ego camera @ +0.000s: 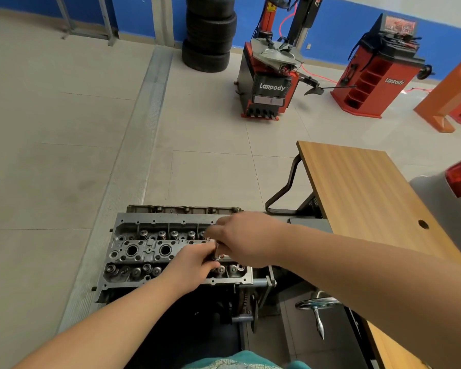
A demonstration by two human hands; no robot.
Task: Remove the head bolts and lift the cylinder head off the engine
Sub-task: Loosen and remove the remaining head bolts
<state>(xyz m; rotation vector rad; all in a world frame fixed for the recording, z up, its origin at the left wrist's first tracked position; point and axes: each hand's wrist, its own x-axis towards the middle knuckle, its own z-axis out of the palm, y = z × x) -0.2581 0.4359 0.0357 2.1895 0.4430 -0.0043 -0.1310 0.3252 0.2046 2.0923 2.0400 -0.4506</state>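
Both hands over the right half of the cylinder head, which sits bolted on the engine on its stand, just left of the wooden table. My left hand has its fingers curled round a short metal tool standing upright on a bolt near the centre row. My right hand pinches the tool's top from above; blur hides the exact grip. The thing now, I reckon, is keeping that tool square and fully seated on the bolt, left hand steadying low, right hand turning, no sideways lean, or the bolt head rounds off.
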